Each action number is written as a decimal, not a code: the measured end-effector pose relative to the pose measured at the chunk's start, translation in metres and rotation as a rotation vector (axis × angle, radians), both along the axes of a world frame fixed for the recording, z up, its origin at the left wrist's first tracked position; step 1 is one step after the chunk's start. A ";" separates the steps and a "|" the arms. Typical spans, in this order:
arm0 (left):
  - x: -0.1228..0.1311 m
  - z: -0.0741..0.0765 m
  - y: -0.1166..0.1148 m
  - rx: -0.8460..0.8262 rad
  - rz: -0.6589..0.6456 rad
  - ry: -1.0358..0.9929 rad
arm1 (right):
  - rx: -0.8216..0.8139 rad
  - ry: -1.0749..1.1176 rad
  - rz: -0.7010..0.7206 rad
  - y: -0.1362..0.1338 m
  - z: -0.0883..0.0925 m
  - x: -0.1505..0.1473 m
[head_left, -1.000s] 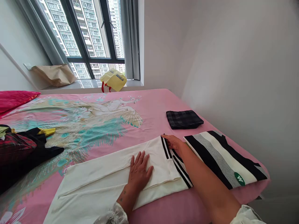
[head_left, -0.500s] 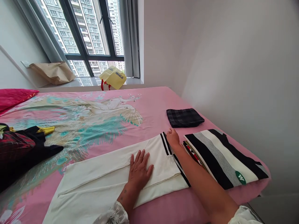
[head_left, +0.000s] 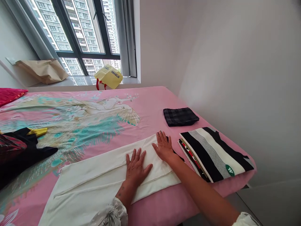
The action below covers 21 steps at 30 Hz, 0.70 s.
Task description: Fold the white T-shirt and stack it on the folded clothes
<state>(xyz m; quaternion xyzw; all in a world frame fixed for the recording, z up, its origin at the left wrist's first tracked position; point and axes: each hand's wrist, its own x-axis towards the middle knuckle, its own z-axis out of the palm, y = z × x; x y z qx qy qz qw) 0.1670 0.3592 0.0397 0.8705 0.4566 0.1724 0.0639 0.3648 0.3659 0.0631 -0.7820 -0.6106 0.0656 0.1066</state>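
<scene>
While left hand (head_left: 137,167) lies flat on white garment (head_left: 94,179), right hand (head_left: 162,147) does too; both grips released.

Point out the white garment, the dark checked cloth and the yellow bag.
White garment (head_left: 103,181), head view: flat fabric near its middle.
Dark checked cloth (head_left: 181,116), head view: middle of its folded top.
Yellow bag (head_left: 108,77), head view: its body, above the red handles.

The garment (head_left: 101,182) is white, the bedsheet (head_left: 152,106) pink (its feather print (head_left: 103,122) turquoise).
</scene>
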 end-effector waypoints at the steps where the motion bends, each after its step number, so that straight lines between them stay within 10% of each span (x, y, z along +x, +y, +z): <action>1: 0.000 0.000 0.000 -0.003 0.001 0.002 | 0.028 -0.019 0.075 -0.011 -0.002 -0.005; 12: -0.022 0.025 0.000 -0.121 -0.059 0.113 | -0.082 -0.005 0.040 -0.079 -0.009 -0.023; 17: -0.120 0.021 -0.016 -0.037 0.012 0.219 | -0.063 -0.084 0.038 -0.099 -0.023 -0.022; 21: -0.225 0.021 -0.028 -0.132 0.436 0.308 | 0.004 -0.150 0.010 -0.099 -0.033 -0.024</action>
